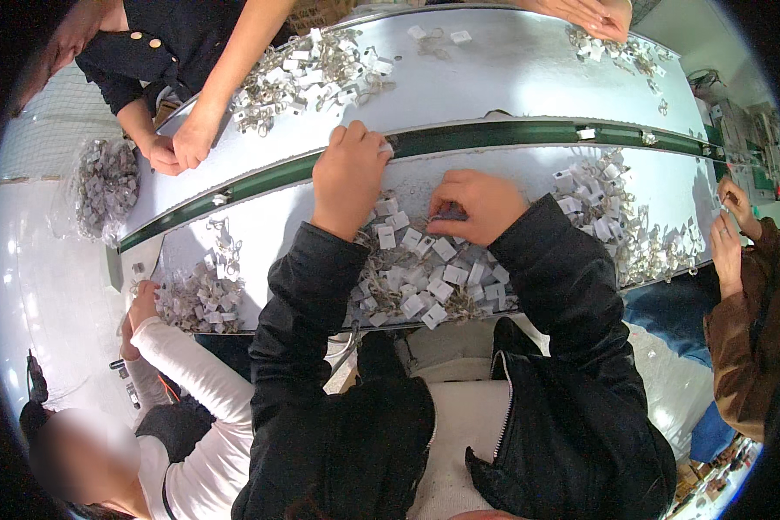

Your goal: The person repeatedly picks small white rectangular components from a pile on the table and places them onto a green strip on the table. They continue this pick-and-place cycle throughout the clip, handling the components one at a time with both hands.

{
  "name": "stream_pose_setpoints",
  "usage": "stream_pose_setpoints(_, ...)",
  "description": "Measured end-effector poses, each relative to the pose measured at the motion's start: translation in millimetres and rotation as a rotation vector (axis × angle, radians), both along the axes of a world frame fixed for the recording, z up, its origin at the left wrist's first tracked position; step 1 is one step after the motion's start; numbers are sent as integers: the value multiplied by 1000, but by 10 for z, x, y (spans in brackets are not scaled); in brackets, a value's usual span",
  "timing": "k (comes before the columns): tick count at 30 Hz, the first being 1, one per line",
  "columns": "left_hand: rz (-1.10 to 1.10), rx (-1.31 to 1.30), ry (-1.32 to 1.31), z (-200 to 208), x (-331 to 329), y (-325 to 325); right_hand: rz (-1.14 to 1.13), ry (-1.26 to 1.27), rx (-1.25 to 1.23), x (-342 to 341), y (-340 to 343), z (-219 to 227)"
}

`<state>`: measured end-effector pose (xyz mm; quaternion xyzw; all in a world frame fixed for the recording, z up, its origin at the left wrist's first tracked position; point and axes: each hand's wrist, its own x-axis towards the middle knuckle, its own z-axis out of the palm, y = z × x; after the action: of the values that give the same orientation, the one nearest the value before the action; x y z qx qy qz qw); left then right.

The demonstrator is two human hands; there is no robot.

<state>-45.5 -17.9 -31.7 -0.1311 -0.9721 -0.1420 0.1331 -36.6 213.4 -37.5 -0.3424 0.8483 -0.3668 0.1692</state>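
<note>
A heap of small white rectangular pieces with metal rings or clips (pixel 445 250) lies on the white tabletop right in front of me. Over the edge of the green channel, beyond the heap, my left hand (pixel 348 176) is closed, with a small white piece (pixel 386 150) pinched at its fingertips. My right hand (pixel 481 206) is just above the far side of the heap, its fingers curled toward the thumb. Something greyish shows between that thumb and the fingers, too unclear to name.
A long green channel (pixel 511 133) runs between two white tables, with a few white pieces on it. Co-workers' hands work at other heaps (pixel 308 76), (pixel 201 295) around the tables. At the far left stands a clear plastic bag (pixel 106 186) filled with similar pieces.
</note>
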Motion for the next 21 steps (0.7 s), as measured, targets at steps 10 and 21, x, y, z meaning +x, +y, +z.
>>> stream_pose_setpoints(10,-269,431,-333,360,177,-37,-91,-131,-244,-128,170,-154)
stream_pose_setpoints(21,-313,801,-669,216,223,19,-313,-732,-434,-235,266,-127)
